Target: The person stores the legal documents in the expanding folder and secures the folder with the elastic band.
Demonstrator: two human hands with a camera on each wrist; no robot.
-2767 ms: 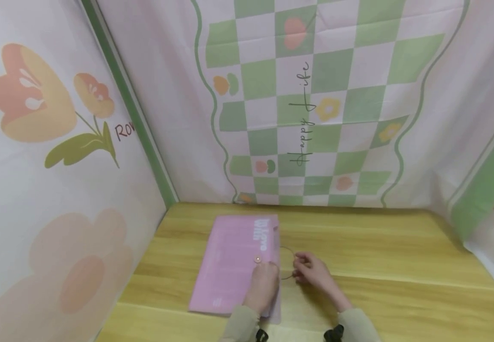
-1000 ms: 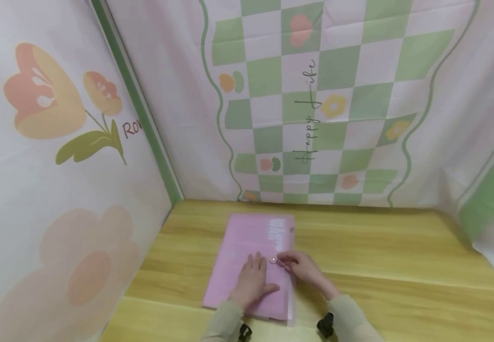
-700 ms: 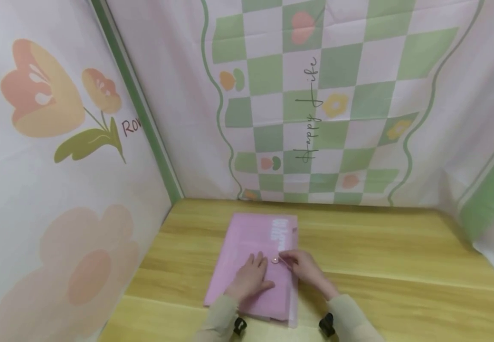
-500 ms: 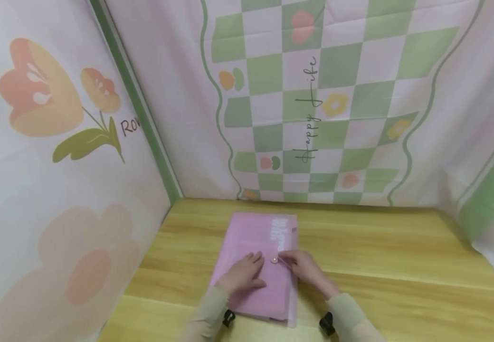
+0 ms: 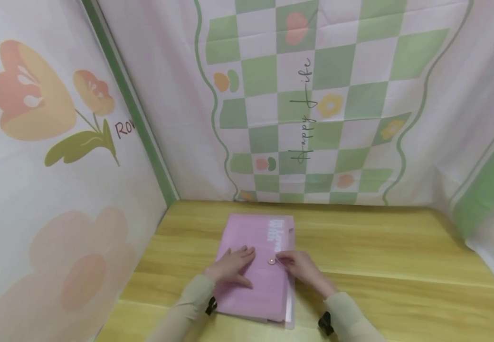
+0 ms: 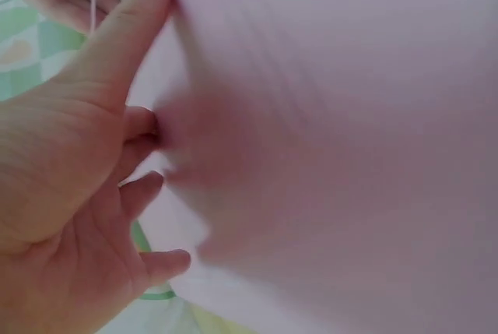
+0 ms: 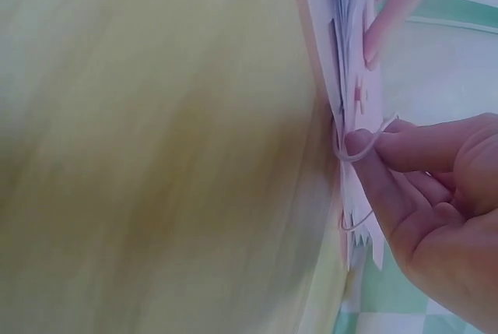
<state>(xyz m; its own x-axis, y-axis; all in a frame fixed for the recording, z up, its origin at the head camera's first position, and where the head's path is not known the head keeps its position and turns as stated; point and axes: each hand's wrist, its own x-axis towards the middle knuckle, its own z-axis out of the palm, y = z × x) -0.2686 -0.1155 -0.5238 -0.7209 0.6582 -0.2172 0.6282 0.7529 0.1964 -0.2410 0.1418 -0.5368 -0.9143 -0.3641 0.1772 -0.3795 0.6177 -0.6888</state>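
Note:
A pink file folder (image 5: 255, 299) with white lettering lies on the wooden table, a round button (image 5: 271, 261) near its right edge. My left hand (image 5: 232, 266) rests flat on the cover with its fingers spread; in the left wrist view the left hand (image 6: 85, 170) touches the pink surface with its fingertips. At the right edge my right hand (image 5: 302, 267) pinches the folder's thin elastic cord, close to the button. The right wrist view has the cord (image 7: 358, 155) looped at the fingertips of the right hand (image 7: 436, 186), beside the folder's layered edge (image 7: 338, 54).
The wooden table (image 5: 379, 266) extends to both sides of the folder. Behind it hangs a curtain (image 5: 315, 95) with green checks and "Happy Life" lettering. A flowered curtain (image 5: 37, 199) borders the left side. A dark wrist camera (image 5: 326, 324) sits below the right sleeve.
The right hand has brought the cord from beyond the folder's right edge over to the button. The left hand has opened flat and slid left across the cover.

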